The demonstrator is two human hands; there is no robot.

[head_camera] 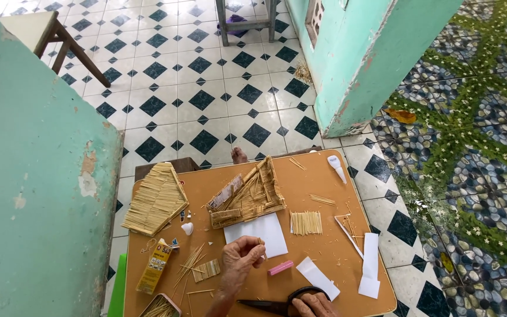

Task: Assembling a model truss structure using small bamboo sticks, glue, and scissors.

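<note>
The left hand [240,256] pinches a thin stick [260,242] in closed fingers just below the stick-built model [247,196] on the worktop [300,176], while the right hand [314,305] grips black scissors [277,304] ready for trimming.

Two hands [240,257], one scissors [283,304], three paper pieces [256,233].

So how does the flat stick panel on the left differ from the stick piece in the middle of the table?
The flat panel lies flat, fully covered in pale sticks, overhanging the table edge. The middle piece stands up as an open, darker frame with gaps, well on the table. Both are built from thin sticks.
</note>
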